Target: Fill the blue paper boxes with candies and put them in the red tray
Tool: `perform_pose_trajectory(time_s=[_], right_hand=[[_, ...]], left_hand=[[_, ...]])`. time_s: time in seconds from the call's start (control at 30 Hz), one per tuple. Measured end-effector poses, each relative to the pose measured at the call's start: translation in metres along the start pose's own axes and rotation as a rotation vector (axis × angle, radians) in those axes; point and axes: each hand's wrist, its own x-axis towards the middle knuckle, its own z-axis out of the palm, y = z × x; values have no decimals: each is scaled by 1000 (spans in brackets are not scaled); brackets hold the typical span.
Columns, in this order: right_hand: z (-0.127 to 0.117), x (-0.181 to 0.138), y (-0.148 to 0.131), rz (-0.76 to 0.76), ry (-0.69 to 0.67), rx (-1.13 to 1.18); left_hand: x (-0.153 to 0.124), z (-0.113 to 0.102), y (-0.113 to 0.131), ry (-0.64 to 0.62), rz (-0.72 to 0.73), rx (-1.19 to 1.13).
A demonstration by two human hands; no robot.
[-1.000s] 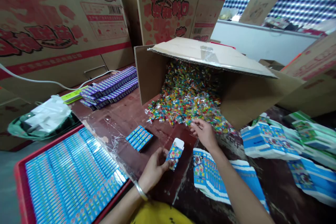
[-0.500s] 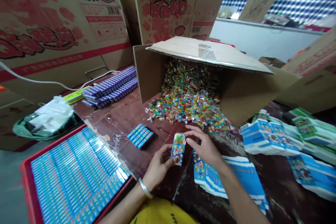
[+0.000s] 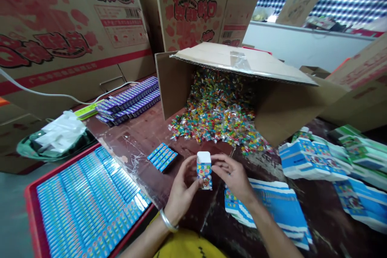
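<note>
A small blue candy box (image 3: 204,173) stands upright between my hands, its plain white top flap raised. My left hand (image 3: 184,185), with a silver bangle on the wrist, grips it from the left, thumb across the lower front. At the upper right edge of the box, the curled fingers of my right hand (image 3: 231,173) pinch its side. Under my right forearm lies a fanned stack of flat blue cartons (image 3: 275,201). Beyond my hands, wrapped colourful candies (image 3: 217,121) spill from a cardboard box (image 3: 284,109) tipped on its side. No candy shows at the small box's top.
A few filled blue boxes (image 3: 162,157) sit left of my hands. Further left, a red tray (image 3: 30,201) holds rows of such boxes. Purple boxes (image 3: 130,100) are stacked behind. More flat cartons (image 3: 311,157) lie at right. Large cartons (image 3: 193,8) stand at the back.
The candy seen at the top of the small box is out of sight, and the white flap shows there. My right hand has closed in on the box's side.
</note>
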Motion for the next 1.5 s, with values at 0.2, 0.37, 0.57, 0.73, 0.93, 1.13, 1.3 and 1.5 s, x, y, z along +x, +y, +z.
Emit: perform_pose_trajectory(time_s=[0.2, 0.37, 0.57, 0.73, 0.93, 1.13, 1.3, 1.5], right_hand=[[14, -13, 15, 9, 48, 5], [20, -14, 12, -24, 87, 93], [22, -9, 7, 16, 43, 225], [17, 0, 10, 169, -18, 229], [15, 7, 17, 244, -28, 243], [15, -1, 8, 64, -20, -3], [18, -20, 7, -49, -219, -306], [32, -29, 18, -144, -190, -493]], left_hand=[[-1, 0, -4, -134, -47, -60], [3, -4, -3, -154, -72, -62], [0, -2, -3, -54, -51, -51], [-3, -6, -5, -9, -19, 122], [-5, -8, -5, -74, -24, 184], [-1, -14, -4, -107, -62, 149], [7, -20, -11, -45, -74, 90], [8, -30, -12, 13, -72, 378]])
